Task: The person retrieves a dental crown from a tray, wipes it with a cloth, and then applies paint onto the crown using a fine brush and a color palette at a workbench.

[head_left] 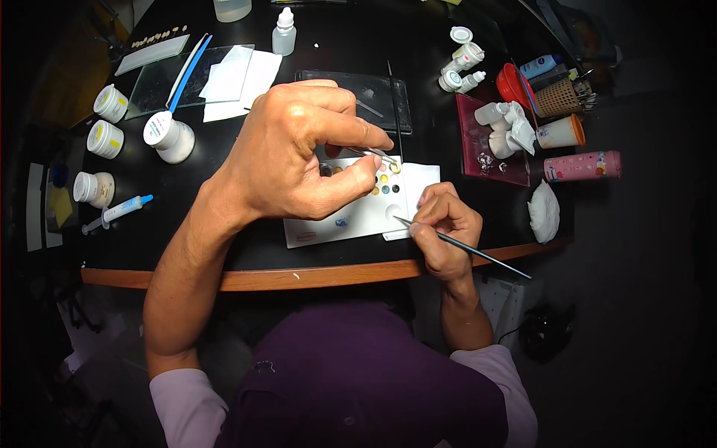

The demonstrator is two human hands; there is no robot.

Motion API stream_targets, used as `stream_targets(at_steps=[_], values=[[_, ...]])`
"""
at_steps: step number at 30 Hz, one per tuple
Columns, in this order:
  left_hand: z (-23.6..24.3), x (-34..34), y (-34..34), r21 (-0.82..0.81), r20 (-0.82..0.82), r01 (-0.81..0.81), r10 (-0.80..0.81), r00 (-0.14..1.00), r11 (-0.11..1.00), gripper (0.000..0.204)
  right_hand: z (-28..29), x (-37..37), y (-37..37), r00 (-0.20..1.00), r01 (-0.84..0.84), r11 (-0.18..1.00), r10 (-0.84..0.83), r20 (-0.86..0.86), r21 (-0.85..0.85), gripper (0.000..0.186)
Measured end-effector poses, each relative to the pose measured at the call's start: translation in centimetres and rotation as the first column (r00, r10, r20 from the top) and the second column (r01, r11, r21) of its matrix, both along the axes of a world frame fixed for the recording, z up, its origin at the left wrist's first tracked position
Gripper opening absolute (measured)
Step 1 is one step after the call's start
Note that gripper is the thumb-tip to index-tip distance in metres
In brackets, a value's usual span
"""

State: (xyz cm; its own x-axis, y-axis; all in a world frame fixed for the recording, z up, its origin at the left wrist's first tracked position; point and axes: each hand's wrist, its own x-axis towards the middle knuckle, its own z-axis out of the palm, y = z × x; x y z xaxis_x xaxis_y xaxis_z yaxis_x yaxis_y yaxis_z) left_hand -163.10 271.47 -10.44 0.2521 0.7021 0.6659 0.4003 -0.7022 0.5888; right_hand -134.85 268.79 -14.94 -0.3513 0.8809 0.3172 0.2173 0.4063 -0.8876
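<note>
My left hand [299,149] is raised over a white palette [336,233], thumb and forefinger pinched on slim metal tweezers [382,155]. Their tips end near the palette's upper right; whether they grip anything is too small to tell. My right hand [448,228] holds a fine brush [485,256] like a pen, its pointed tip just by a shallow round well in the palette. Small wells of coloured paste [385,179] show beyond my left fingertips; the rest are hidden behind that hand. White paper [422,178] lies partly under the palette.
Behind the palette lie a dark tray [388,101] and a long thin dark brush [397,112]. Jars [170,138], a syringe [119,211] and a glass slab [149,93] occupy the left. A maroon tray [474,153] with small bottles and a pink cylinder [582,166] stand right.
</note>
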Motion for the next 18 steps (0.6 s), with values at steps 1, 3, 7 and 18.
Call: stream_targets(at_steps=[1, 3, 7, 18], values=[[-0.03, -0.01, 0.0, 0.007, -0.005, -0.005, 0.005, 1.0, 1.0, 0.018, 0.02, -0.03, 0.02, 1.0, -0.006, 1.0, 0.006, 0.009, 0.004, 0.012], [-0.07, -0.06, -0.03, -0.012, -0.013, -0.01, 0.01, 1.0, 1.0, 0.018, 0.07, -0.11, 0.02, 1.0, -0.014, 1.0, 0.013, 0.023, 0.011, 0.012], [-0.16, -0.02, -0.02, -0.012, -0.012, -0.006, 0.006, 1.0, 1.0, 0.018, 0.25, -0.2, -0.07, 0.999, -0.03, 1.0, 0.03, 0.046, -0.002, 0.014], [-0.19, -0.11, -0.06, -0.041, -0.038, -0.01, 0.008, 0.999, 0.999, 0.018, 0.12, -0.26, -0.05, 0.999, -0.023, 1.0, 0.022, 0.038, 0.013, 0.012]])
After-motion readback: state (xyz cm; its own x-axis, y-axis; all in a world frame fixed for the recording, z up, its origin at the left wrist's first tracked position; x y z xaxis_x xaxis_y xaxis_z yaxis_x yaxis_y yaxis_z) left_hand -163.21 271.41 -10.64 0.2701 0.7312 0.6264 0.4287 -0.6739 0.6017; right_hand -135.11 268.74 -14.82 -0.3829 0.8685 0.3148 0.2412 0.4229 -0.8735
